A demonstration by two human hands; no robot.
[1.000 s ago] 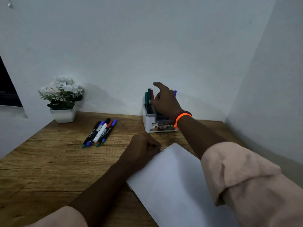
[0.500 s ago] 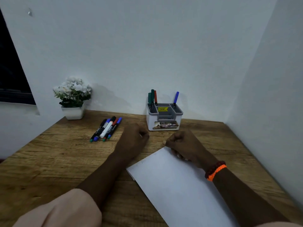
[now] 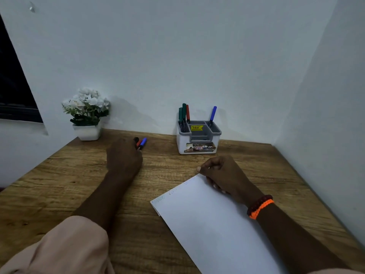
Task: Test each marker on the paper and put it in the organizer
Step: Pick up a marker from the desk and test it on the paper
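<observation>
A white sheet of paper (image 3: 207, 224) lies at an angle on the wooden table (image 3: 59, 184). My right hand (image 3: 223, 175) rests on the paper's far corner with its fingers curled; nothing shows in it. My left hand (image 3: 123, 157) reaches over the loose markers (image 3: 142, 143) lying at the back left and covers most of them. Only their black, red and blue ends stick out past my fingers, and whether I grip one is hidden. The white and grey organizer (image 3: 197, 147) stands by the wall. It holds green markers (image 3: 183, 113), a red one (image 3: 187, 113) and a blue marker (image 3: 213, 114).
A small white pot of white flowers (image 3: 87, 111) stands in the back left corner. Walls close the table at the back and on the right. A dark window (image 3: 11, 91) is at the far left.
My right hand came back from the organizer to the paper's far corner. My left hand left the paper and moved back-left onto the loose markers.
</observation>
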